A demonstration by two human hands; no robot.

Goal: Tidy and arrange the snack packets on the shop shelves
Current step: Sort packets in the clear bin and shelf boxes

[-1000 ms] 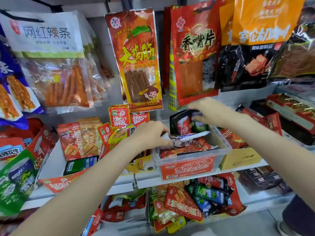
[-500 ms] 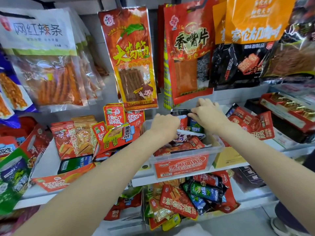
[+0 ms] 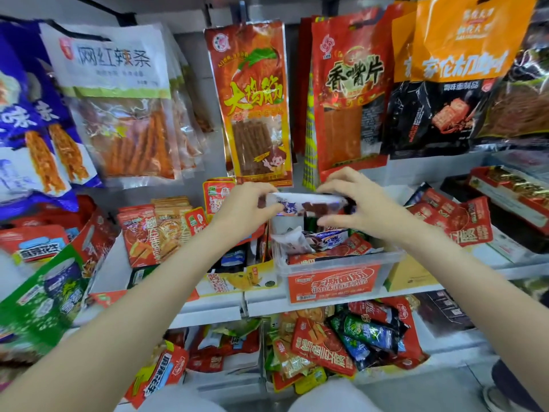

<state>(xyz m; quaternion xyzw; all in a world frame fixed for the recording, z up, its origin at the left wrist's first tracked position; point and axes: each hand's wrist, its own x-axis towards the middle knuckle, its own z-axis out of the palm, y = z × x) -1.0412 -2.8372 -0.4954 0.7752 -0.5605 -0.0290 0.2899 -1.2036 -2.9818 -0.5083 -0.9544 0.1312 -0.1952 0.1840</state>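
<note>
White and purple film wraps the small snack packet (image 3: 306,203) that both hands hold level, above the back edge of the clear plastic tub (image 3: 338,263). The left hand (image 3: 246,209) pinches the packet's left end between thumb and curled fingers (image 3: 264,188); the right hand (image 3: 359,203) pinches the right end, its fingers (image 3: 332,185) curled over the top and the thumb beneath. Dark red pieces show through the packet's clear part.

The tub stands at the front edge of the middle shelf (image 3: 267,301), a red label on its front wall. Inside it lie more small packets (image 3: 326,242), white-purple and red, heaped loosely. Just left of the tub, a yellow carton (image 3: 237,281) sits at the shelf's front edge, and farther left red packets stand upright in a row (image 3: 154,233). To the right of the tub is a tan box (image 3: 410,275), with red packets (image 3: 457,221) behind it toward the shelf's right end.

Above, large bags hang from pegs: a tall red-and-orange bag (image 3: 252,99) directly behind the hands, a red bag (image 3: 350,90) beside it, and an orange-topped black bag (image 3: 451,72) at the right. On the lower shelf, a bin (image 3: 341,346) holds a jumble of red, green and blue packets.
</note>
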